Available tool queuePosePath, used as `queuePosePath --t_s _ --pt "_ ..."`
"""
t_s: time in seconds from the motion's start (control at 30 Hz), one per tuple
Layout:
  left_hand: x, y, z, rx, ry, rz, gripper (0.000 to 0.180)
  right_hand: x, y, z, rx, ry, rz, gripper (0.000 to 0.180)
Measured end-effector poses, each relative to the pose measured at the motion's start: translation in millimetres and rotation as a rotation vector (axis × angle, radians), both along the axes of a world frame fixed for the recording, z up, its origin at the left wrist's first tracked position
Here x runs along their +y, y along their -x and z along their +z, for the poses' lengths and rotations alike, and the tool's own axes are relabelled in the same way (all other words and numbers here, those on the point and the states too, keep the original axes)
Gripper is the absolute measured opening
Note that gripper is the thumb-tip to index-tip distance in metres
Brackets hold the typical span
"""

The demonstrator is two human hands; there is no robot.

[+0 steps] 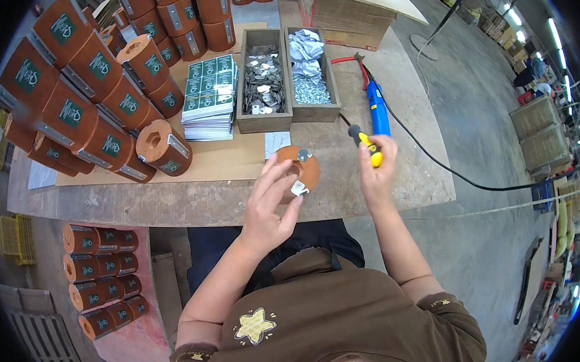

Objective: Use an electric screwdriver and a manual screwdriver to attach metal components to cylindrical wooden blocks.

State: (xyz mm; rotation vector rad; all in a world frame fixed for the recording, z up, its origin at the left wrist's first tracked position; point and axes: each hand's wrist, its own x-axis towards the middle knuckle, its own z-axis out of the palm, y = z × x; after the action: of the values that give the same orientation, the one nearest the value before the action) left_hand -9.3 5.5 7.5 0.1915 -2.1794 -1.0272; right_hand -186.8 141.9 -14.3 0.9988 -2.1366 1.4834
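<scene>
My left hand (269, 205) curls round the near left side of an orange-brown cylinder (310, 170), which stands on end at the table's front. A hole shows in its top face, partly behind my fingers. Two small metal plates lie on that face: a grey plate (303, 154) at the far edge and a shiny plate (299, 189) near my thumb. To the right, my right hand (379, 175) is closed on a yellow and black screwdriver (367, 144), held above the tabletop, its shaft slanting away from the cylinder.
Behind stand a wooden box of metal plates (265, 120) and a box of screws (316, 113). A stack of green labels (209, 99) and piled labelled cylinders (102, 103) are left. Right lie red-handled pliers (365, 73) and a corded blue power tool (378, 112).
</scene>
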Motion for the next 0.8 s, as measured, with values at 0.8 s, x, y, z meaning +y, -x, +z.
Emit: queuePosePath --t_s 0.8 --pt "21.0 -4.8 -9.1 -0.187 0.505 0.2 0.052 -37.2 2.0 -53.7 -0.053 -0.392 -0.189 0.049"
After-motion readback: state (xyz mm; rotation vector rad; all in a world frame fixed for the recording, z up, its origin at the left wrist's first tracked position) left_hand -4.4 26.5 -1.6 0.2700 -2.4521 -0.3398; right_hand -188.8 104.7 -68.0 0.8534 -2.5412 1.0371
